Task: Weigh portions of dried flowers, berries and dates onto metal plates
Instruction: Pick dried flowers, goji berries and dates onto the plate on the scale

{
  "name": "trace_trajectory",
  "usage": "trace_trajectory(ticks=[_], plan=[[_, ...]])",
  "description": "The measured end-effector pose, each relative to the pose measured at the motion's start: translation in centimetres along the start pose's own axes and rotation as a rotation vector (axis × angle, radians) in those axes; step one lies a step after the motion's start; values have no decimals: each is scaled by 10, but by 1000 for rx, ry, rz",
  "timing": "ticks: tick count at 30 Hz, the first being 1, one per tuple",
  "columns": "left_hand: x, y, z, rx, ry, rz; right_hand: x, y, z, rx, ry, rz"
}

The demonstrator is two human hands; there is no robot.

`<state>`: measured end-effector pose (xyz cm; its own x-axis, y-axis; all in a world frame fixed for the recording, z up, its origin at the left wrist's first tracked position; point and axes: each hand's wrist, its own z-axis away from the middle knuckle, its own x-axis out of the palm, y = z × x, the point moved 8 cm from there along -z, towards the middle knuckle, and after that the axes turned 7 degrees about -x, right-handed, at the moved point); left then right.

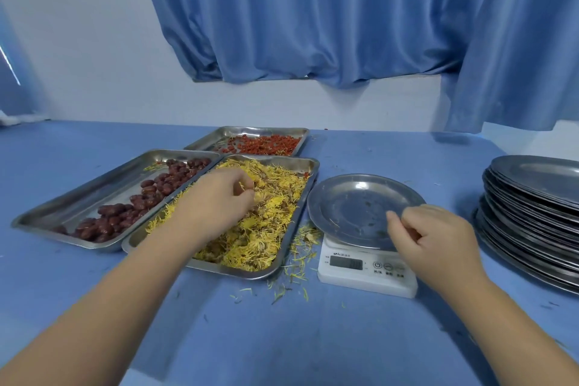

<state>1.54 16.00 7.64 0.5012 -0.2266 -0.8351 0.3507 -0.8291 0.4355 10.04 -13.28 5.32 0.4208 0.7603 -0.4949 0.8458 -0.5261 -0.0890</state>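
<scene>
1. Left hand (225,197) is digging into the dried flowers (266,229), fingers curled down and pinching a clump of yellow petals.
2. Right hand (438,238) is hovering over the near right rim of the metal plate (351,200), fingers curled in and thumb pointing over the plate. Can't tell if it's holding anything.
3. Plate is sitting on the white scale (366,272), right of centre on the table (282,338); only a few specks in it.
4. Flower tray (301,207) is lying just left of the scale, with loose petals (297,269) scattering on the table between them and toward the near edge.
5. Dates (150,194) are filling a tray (78,191) touching the flower tray's left side.
6. Berries (266,144) are lying in a third tray (206,139) behind both, toward the far edge.
7. Stack of plates (532,213) is sitting at the right edge.
8. Blue curtain (313,25) is hanging behind the table.
</scene>
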Motion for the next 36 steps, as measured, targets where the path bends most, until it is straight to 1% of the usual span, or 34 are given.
trace_trajectory(ticks=[2,3,5,7,9,11,13,16,20,23,26,28,30,32,34,36], plan=[[10,-23,-11,1,-107,-295,2,1,4,-9,-18,-15],[16,-32,-14,5,-161,-381,3,1,4,-16,-29,-23],[24,-45,-17,5,-252,-432,5,0,4,-13,-44,-30],[25,-52,-20,-9,-281,-402,5,0,3,10,-46,-39],[18,-57,-24,-34,-230,-333,5,0,2,20,-44,-54],[9,-59,-28,-61,-167,-217,4,2,2,28,-42,-66],[-1,-56,-30,-91,-145,-55,3,5,3,50,-47,-67],[-11,-32,-31,-56,-168,133,1,10,2,99,-60,-75],[3,19,-36,2,-249,233,1,17,3,127,-66,-98],[35,71,-37,139,-292,221,-1,20,2,149,-57,-109],[82,117,-30,284,-370,110,-1,21,2,155,-50,-118],[110,133,-27,340,-416,8,-2,19,2,135,-35,-129],[127,137,-30,376,-420,-113,-2,15,1,115,-29,-133],[134,133,-36,381,-409,-183,-2,12,0,90,-28,-126],[129,123,-42,365,-367,-183,-1,9,-1,69,-26,-123],[116,109,-46,353,-302,-125,-1,1,-1,40,-22,-124]])
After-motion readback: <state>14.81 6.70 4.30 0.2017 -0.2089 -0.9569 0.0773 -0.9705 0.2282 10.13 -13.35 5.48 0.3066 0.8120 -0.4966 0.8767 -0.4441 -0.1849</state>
